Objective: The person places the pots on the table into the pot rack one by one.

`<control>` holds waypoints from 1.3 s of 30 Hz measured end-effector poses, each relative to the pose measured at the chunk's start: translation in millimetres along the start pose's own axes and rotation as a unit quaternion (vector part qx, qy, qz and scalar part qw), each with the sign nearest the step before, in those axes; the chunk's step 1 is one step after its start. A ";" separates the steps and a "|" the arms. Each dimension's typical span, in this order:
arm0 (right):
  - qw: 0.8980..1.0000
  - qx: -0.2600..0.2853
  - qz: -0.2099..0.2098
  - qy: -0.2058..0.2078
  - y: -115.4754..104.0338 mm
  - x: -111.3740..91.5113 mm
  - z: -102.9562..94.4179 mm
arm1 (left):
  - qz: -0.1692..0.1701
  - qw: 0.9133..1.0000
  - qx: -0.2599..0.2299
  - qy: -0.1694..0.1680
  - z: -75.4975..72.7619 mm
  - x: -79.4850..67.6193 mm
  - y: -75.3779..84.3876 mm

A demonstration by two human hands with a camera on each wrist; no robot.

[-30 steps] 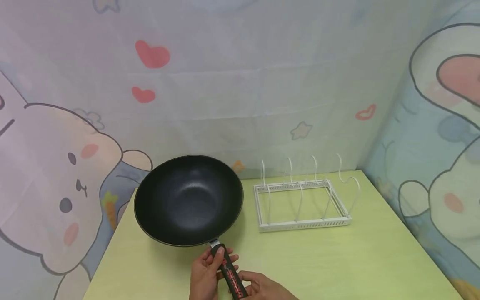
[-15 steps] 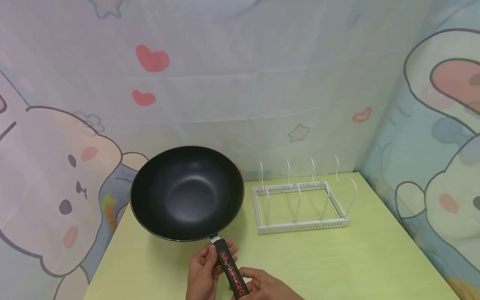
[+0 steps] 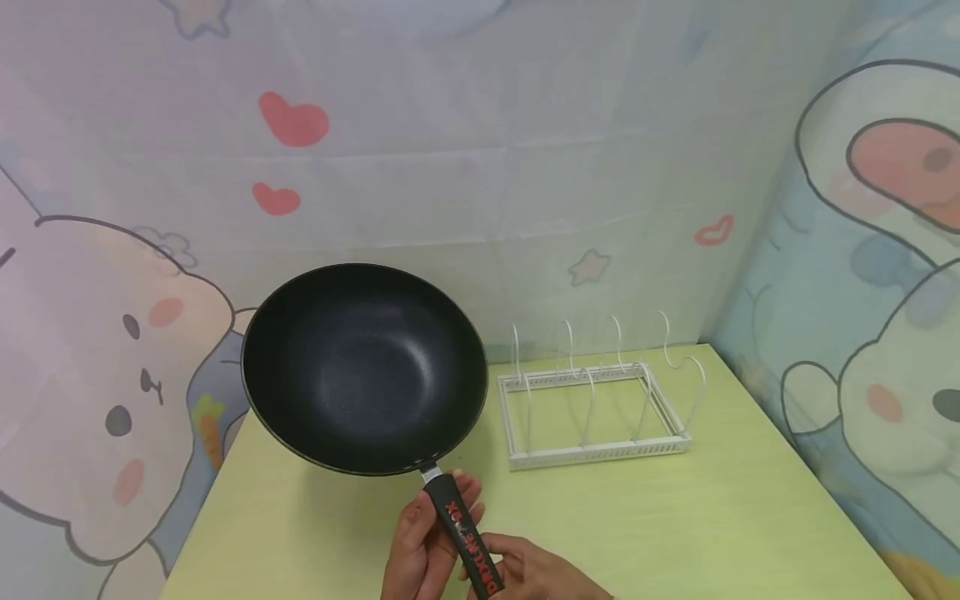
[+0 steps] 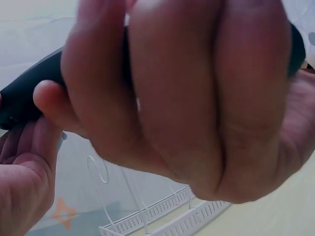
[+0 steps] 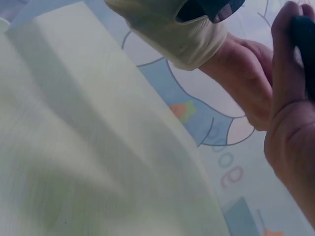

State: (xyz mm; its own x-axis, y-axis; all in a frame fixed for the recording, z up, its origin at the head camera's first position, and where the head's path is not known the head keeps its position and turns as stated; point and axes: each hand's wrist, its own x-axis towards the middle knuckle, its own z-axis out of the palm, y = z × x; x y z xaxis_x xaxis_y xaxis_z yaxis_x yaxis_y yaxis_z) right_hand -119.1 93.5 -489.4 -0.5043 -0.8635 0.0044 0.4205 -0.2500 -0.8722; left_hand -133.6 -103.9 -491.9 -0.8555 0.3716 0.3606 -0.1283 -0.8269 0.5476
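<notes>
We see the deep black pan (image 3: 367,367) left of centre in the head view, tilted so that its inside faces us, its far rim overlapping the patterned backdrop (image 3: 450,192); from the shadow beneath it, we judge that it is off the bench (image 3: 637,525). Its dark handle (image 3: 465,533) runs down toward the bottom edge, with red lettering along the top. Both hands are grasping that handle: the left hand (image 3: 416,542) holds the upper part, just below the metal neck (image 3: 431,473), and in the left wrist view we see its fingers curled round the grip; the right hand (image 3: 536,573) holds the lower end, thumb and fingers about it. The white rack (image 3: 600,454), with its upright wire loops, stands on the bench right of centre, apart from the pan. We expect the pan to be stiff and fairly heavy toward the bowl, so it probably wants to dip at the far rim and twist in a one-handed hold. The smooth inside looks slippery and perhaps easy to scratch, so we favour the handle, with one hand close under the neck to bear weight and the other at the end to steady the tilt.
</notes>
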 end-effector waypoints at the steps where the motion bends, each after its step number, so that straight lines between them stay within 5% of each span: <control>1: 1.000 0.004 -0.006 -0.006 1.0 -0.1 -1.5 | -0.004 1.000 -0.001 -0.004 0.2 0.6 -0.1; 11: 0.999 -0.017 -0.033 -0.032 5.3 4.6 -8.2 | 0.024 0.999 0.028 -0.002 3.9 4.0 0.3; 20: 0.993 -0.101 -0.021 0.050 -2.2 -5.3 -14.7 | 0.037 0.986 0.157 0.031 11.6 14.9 2.0; 24: 0.970 -0.193 -0.042 0.139 -9.4 -11.0 -9.1 | 0.053 0.971 0.230 0.036 17.6 27.2 1.9; 26: 0.945 -0.255 -0.062 0.195 -11.1 -13.0 -4.0 | 0.057 0.962 0.264 0.048 22.6 34.8 0.5; 30: 0.877 -0.361 -0.086 0.305 -11.3 -14.5 5.4 | 0.050 0.944 0.311 0.100 35.0 49.9 -6.6; 31: 0.869 -0.364 -0.086 0.325 -11.2 -15.1 6.5 | 0.047 0.940 0.319 0.116 38.0 53.4 -9.0; 33: 0.864 -0.354 -0.085 0.347 -11.4 -17.0 6.4 | 0.039 0.931 0.333 0.141 43.2 59.3 -13.6; 39: 0.892 -0.286 -0.079 0.342 -14.3 -24.5 1.1 | 0.022 0.920 0.353 0.168 51.4 67.5 -21.3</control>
State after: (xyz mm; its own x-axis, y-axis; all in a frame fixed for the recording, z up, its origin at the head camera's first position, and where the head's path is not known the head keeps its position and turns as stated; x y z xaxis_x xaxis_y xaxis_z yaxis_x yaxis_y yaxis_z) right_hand -111.9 117.7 -476.5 -0.9473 -0.3196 0.0194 -0.0502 0.0882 -0.9948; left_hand -162.8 -39.5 -440.4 -0.9741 0.0939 0.2057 0.1672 -0.3135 0.9347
